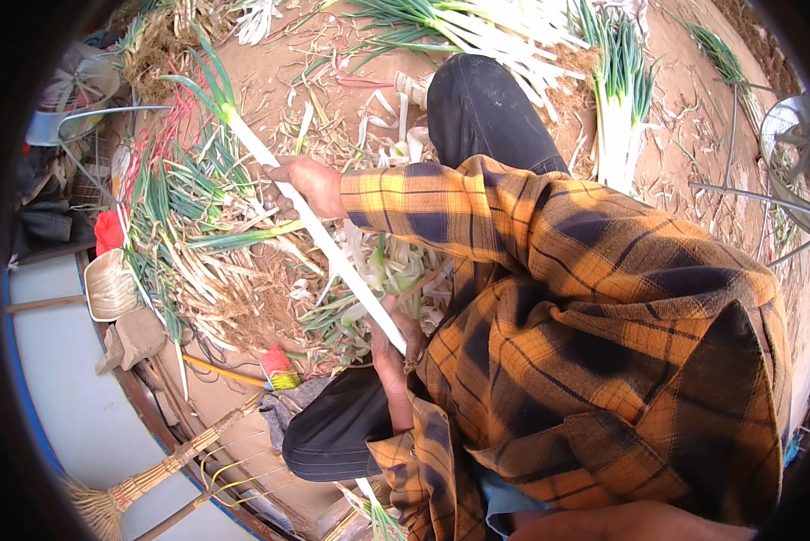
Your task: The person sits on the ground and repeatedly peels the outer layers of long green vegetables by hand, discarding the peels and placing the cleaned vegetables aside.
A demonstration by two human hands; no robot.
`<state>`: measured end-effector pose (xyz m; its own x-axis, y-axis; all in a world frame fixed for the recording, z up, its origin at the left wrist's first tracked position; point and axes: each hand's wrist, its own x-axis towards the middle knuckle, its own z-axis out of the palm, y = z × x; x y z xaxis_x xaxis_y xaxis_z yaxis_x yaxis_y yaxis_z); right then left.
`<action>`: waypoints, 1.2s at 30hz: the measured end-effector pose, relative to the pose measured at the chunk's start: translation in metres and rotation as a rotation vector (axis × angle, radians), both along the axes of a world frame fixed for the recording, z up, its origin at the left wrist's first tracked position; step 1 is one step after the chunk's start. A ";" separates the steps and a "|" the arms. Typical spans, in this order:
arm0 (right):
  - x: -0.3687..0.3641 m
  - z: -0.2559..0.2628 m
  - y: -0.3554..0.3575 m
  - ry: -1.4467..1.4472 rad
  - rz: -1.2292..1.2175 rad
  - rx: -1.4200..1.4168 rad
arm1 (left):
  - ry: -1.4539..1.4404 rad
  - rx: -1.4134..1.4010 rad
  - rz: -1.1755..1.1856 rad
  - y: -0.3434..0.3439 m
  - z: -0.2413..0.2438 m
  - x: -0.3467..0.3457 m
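Note:
A long green onion [351,270], with a bare white shaft and green leaves, runs slantwise across the space before me. My right hand [307,186] grips its upper shaft, just below the leaves. Around the root end closes my left hand [395,345], close to my shirt; part of its fingers is hidden. Under and beyond the shaft lies a heap of unpeeled green onions [209,270] with dry, rooty ends. Stripped outer leaves [385,270] are piled between my legs.
Clean white-shafted onions [472,24] lie beyond my right knee, beside another bunch [618,95]. On the left are a cream scoop [111,287], a brick [140,335], a twine ball [280,368] and a straw broom [155,470]. A metal-framed round object [797,149] stands far right.

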<state>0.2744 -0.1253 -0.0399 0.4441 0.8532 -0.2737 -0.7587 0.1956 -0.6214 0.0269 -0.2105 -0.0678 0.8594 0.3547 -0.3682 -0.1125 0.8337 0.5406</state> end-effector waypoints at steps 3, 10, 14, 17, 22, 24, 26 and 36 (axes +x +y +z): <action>0.006 0.005 -0.003 0.115 0.094 0.111 | 0.124 -0.298 0.074 -0.009 -0.008 -0.003; 0.020 0.008 -0.014 0.224 0.238 0.242 | 0.477 0.620 -0.183 0.023 0.005 0.023; 0.003 0.039 -0.042 0.129 0.247 0.155 | 0.414 0.828 0.004 0.088 0.051 0.065; -0.014 0.058 -0.051 0.107 0.307 0.206 | 0.396 0.973 0.153 0.129 0.105 0.096; -0.056 0.080 -0.064 -0.055 0.343 0.174 | 0.395 1.001 0.221 0.178 0.141 0.162; -0.081 0.094 -0.069 -0.080 0.379 0.095 | 0.344 1.149 0.232 0.215 0.144 0.164; -0.087 0.096 -0.070 -0.068 0.412 0.123 | 0.295 1.081 0.517 0.227 0.137 0.163; -0.067 0.068 -0.054 0.240 0.611 0.354 | 0.322 1.277 0.304 0.188 0.120 0.121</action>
<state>0.2071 -0.1798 0.0276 -0.1747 0.9841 0.0332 -0.9035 -0.1468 -0.4027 0.1476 -0.0224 0.0525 0.6248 0.7572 0.1904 0.0765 -0.3020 0.9502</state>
